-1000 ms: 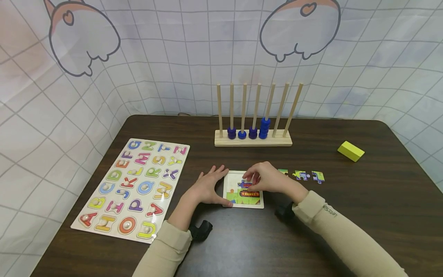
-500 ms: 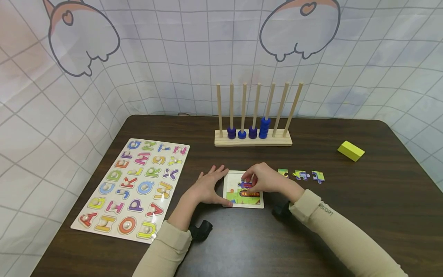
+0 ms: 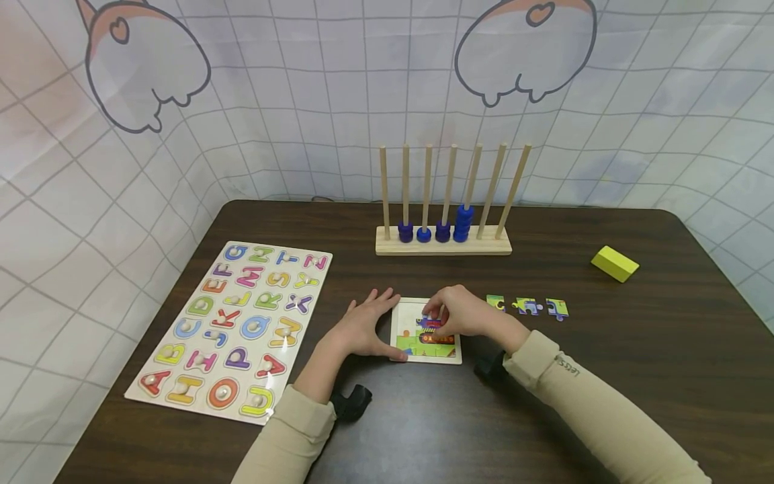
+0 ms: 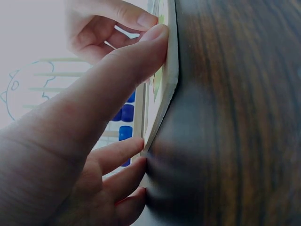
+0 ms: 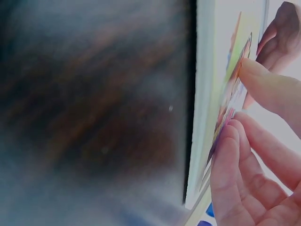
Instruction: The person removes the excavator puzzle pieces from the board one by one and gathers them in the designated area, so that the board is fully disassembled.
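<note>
A small square puzzle board (image 3: 411,312) with a pale rim lies on the table, its lower part filled with a green and orange picture. My right hand (image 3: 462,310) is over its right half and pinches a jigsaw piece (image 3: 430,324) with purple and red print. In the right wrist view, that piece (image 5: 233,94) stands tilted against the board, thumb at one end and fingers at the other. My left hand (image 3: 361,327) is spread with fairly straight fingers. Its thumb (image 4: 153,47) rests on the board's near-left corner, and its fingertips touch the left edge.
Three loose jigsaw pieces (image 3: 527,306) lie right of the board, one partly behind my right hand. A yellow block (image 3: 614,263) sits farther right. Behind stands a peg rack (image 3: 443,249) with blue beads. On the left lies an alphabet knob puzzle (image 3: 232,329).
My right hand has shifted slightly left over the board, with the jigsaw piece between its fingers. The left hand has stayed in place.
</note>
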Demonstrator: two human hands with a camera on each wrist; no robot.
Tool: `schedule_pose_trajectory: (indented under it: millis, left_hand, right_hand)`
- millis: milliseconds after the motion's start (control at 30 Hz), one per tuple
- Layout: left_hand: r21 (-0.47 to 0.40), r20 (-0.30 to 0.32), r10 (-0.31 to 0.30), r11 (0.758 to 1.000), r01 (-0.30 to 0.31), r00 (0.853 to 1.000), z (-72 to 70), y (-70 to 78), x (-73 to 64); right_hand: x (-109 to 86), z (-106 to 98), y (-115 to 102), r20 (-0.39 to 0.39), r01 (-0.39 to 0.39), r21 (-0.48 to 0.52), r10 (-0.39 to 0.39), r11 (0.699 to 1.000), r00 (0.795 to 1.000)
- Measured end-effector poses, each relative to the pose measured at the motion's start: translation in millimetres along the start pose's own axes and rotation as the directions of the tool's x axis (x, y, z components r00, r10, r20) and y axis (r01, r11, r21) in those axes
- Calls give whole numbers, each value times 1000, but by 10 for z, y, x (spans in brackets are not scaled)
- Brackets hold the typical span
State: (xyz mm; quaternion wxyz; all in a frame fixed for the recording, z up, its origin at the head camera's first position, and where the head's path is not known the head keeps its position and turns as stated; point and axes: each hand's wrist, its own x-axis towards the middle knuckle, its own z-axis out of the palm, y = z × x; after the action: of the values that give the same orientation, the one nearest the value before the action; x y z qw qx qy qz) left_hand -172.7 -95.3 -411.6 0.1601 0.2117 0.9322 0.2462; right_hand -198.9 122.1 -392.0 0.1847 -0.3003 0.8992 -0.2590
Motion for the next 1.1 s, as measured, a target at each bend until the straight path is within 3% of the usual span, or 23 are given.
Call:
schedule_pose_trajectory:
  millis: [1100]
  left_hand:
    - [-1,8,-18,1000,18,1000,-7,10,3]
  right_hand:
    - [12,13,-50,-23,-21,65,23,998,999]
